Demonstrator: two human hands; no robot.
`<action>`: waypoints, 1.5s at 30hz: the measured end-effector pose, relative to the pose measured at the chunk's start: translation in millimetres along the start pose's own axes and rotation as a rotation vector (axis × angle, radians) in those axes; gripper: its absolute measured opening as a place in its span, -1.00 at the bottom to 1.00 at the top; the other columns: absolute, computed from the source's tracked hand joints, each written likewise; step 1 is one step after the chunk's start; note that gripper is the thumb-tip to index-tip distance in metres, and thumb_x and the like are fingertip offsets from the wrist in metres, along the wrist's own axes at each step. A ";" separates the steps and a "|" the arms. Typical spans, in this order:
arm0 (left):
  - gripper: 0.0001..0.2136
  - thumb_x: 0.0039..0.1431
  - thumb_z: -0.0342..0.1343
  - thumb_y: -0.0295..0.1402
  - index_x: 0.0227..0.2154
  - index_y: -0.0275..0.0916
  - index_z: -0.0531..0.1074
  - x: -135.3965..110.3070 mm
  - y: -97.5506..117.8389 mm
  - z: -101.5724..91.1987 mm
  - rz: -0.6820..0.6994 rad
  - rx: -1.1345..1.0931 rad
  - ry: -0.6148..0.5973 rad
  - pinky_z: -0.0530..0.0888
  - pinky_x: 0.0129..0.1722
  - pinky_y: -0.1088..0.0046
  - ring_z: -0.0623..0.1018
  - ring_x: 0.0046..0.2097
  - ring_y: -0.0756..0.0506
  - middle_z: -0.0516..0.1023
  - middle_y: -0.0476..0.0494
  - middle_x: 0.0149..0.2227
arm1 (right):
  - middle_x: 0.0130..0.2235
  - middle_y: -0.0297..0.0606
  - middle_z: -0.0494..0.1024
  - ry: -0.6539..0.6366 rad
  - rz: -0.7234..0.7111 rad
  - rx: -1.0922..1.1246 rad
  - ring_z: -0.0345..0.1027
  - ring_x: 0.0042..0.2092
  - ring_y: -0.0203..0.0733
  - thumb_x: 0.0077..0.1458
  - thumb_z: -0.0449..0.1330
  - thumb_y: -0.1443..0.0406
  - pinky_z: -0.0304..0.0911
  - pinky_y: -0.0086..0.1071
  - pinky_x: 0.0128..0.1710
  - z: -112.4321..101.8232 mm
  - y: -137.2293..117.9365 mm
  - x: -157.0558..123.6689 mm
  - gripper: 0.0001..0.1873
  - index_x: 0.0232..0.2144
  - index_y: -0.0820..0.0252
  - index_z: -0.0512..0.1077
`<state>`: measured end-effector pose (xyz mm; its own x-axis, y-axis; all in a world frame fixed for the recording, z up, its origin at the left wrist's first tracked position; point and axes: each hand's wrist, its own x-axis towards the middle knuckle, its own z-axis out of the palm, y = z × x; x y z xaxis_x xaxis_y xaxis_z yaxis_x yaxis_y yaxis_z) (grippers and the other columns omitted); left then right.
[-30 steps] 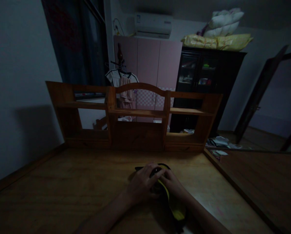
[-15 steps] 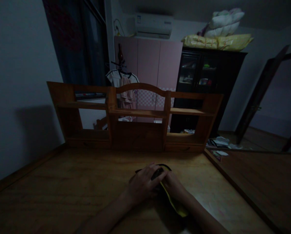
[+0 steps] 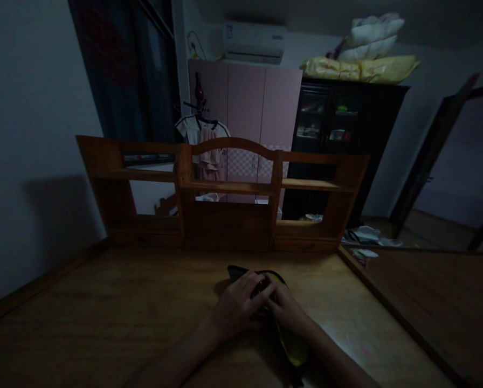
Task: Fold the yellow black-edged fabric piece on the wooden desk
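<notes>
On the wooden desk (image 3: 124, 307), both hands are together around a soft-looking black-and-yellow case (image 3: 296, 350). Its yellow inner side shows below my right hand, and a dark flap sticks out past my left fingers. My left hand (image 3: 235, 304) is closed, fingers curled over a dark glossy object (image 3: 259, 288) whose kind I cannot make out. Bent over the same spot, my right hand (image 3: 284, 304) grips the edge of the case, its fingertips meeting the left ones. The palms hide most of both things.
A wooden shelf unit (image 3: 229, 186) stands along the desk's far edge. At the left is a white wall (image 3: 27, 134); a raised wooden rim (image 3: 387, 302) borders the desk's right side. Beyond are a pink wardrobe (image 3: 245, 102) and a dark cabinet (image 3: 371, 124).
The dark flap beyond my left fingers has risen and shows more. The case's yellow side has turned, so less yellow shows. My right fingers have shifted slightly left, over the glossy object.
</notes>
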<state>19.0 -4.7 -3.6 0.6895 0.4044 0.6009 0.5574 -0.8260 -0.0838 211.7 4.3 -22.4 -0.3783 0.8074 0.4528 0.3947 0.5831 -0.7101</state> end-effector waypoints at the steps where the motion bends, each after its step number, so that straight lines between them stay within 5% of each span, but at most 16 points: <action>1: -0.23 0.01 0.31 -0.29 0.26 -0.14 0.08 0.5 0.3 -0.7 0.002 -0.002 0.003 0.30 0.20 0.02 0.32 0.19 -0.31 0.28 -0.29 0.16 | 0.14 -0.06 0.41 0.008 0.005 -0.013 0.27 0.17 0.05 0.21 0.13 0.21 0.21 -0.04 0.15 0.2 0.8 -0.4 -0.48 0.20 0.14 0.21; 18: -0.11 -0.09 0.38 -0.25 0.29 -0.15 0.04 0.0 -0.9 0.8 0.000 0.023 -0.024 0.35 0.16 0.05 0.34 0.18 -0.33 0.30 -0.31 0.15 | -0.06 -0.11 0.58 -0.022 -0.008 -0.056 0.49 -0.07 -0.06 0.22 0.08 0.35 0.35 -0.27 -0.12 -2.0 -0.5 6.5 -0.68 0.03 0.15 0.34; 31: -0.11 -0.08 0.37 -0.17 0.29 -0.13 0.04 -2.2 -1.7 3.2 -0.070 -0.014 -0.046 0.34 0.15 0.02 0.32 0.19 -0.35 0.29 -0.30 0.15 | -0.35 -0.24 0.59 0.104 0.044 -0.227 0.46 -0.37 -0.16 0.10 0.19 0.34 0.25 -0.40 -0.39 -3.6 2.5 7.4 -0.89 -0.26 0.17 0.41; 36: -0.10 -0.09 0.39 -0.17 0.29 -0.14 0.05 -3.6 -2.5 4.5 -0.077 -0.012 -0.039 0.32 0.17 0.03 0.32 0.19 -0.35 0.30 -0.31 0.15 | -0.32 -0.22 0.59 0.095 0.011 -0.155 0.48 -0.33 -0.13 0.14 0.17 0.33 0.29 -0.38 -0.35 -2.5 2.8 7.3 -0.87 -0.22 0.19 0.42; 45: -0.04 -0.15 0.43 -0.22 0.29 -0.16 0.03 -4.8 -3.2 6.4 -0.033 -0.013 -0.038 0.32 0.18 0.05 0.32 0.19 -0.34 0.30 -0.31 0.14 | 0.05 -0.09 0.49 -0.026 -0.073 0.091 0.39 0.06 -0.02 0.20 0.13 0.31 0.31 -0.15 0.05 1.3 0.9 4.3 -0.55 0.14 0.16 0.28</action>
<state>16.9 -1.5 -11.3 0.6882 0.4458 0.5724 0.5743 -0.8169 -0.0542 209.3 8.2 -21.8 -0.4254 0.7597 0.4918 0.2878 0.6288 -0.7223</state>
